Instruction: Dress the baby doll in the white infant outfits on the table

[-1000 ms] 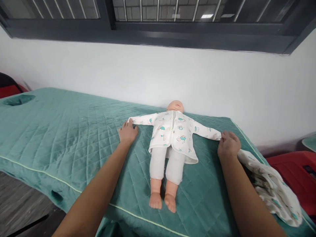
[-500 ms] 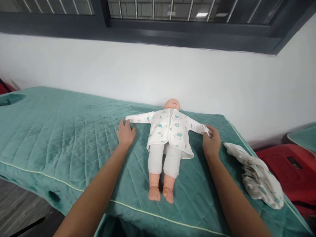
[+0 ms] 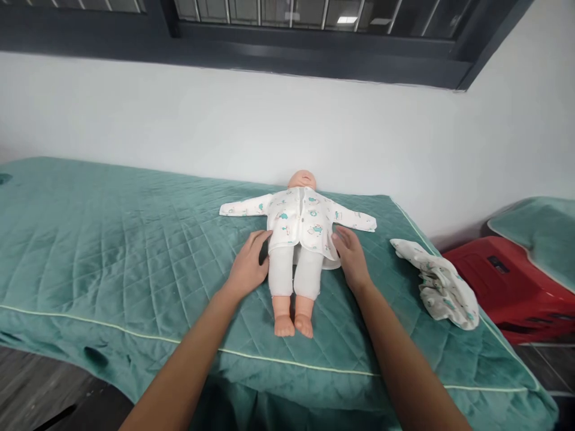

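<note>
A baby doll (image 3: pixel 302 179) lies on its back on the green quilted bed cover (image 3: pixel 148 251), head toward the wall. It wears a white jacket (image 3: pixel 287 218) with a small printed pattern, sleeves spread out to both sides, and white leggings (image 3: pixel 281 272). The doll's feet are bare. My left hand (image 3: pixel 248 264) is at the jacket's left side near the hem, thumb and fingers apart. On the other side, my right hand (image 3: pixel 353 258) has its fingertips at the jacket's right edge, fingers slightly curved and apart. Neither hand visibly grips the cloth.
A crumpled white printed garment (image 3: pixel 442 287) lies on the bed to the right. Beyond the bed's right edge is a red case (image 3: pixel 503 281) with green cloth (image 3: pixel 539 230) over part of it. A white wall (image 3: pixel 251 126) and a barred window (image 3: pixel 269 36) stand behind.
Both hands have left the sleeve ends and moved inward to the jacket's sides. The right sleeve now lies free and outstretched. The view has shifted slightly.
</note>
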A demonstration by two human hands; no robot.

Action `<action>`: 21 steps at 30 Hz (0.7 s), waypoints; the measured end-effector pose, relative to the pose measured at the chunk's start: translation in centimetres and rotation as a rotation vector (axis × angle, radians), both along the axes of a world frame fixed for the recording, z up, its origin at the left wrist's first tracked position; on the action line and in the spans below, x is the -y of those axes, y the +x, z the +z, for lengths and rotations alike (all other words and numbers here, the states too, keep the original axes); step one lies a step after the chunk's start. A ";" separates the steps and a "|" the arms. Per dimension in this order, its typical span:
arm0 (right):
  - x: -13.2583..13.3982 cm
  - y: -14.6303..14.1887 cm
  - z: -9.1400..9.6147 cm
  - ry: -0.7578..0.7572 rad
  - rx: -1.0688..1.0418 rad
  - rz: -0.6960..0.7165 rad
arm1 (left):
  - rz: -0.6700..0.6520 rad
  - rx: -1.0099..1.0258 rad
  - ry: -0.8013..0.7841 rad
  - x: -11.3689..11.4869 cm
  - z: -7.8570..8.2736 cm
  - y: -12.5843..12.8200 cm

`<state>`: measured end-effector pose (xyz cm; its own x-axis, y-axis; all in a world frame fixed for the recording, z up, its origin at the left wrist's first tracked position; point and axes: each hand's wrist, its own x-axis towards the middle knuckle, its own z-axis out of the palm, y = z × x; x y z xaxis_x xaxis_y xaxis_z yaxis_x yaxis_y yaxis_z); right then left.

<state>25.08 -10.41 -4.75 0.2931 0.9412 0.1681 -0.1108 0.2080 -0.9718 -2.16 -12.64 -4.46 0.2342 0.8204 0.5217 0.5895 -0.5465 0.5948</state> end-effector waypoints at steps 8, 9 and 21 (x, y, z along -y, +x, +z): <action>-0.5 0.0 0.8 -0.023 -0.123 0.118 | -0.080 0.018 -0.091 0.2 0.5 0.5; -0.5 -0.1 0.9 -0.005 -0.104 0.130 | -0.079 0.016 -0.092 0.1 0.5 0.7; 1.1 -0.8 1.4 0.266 0.617 0.103 | 0.063 -0.072 0.192 -0.8 -0.2 0.8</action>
<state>24.31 -11.48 -3.35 -0.0196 0.8625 0.5057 0.4159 0.4670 -0.7803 -1.39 -11.86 -4.70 0.2278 0.7217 0.6536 0.6630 -0.6066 0.4387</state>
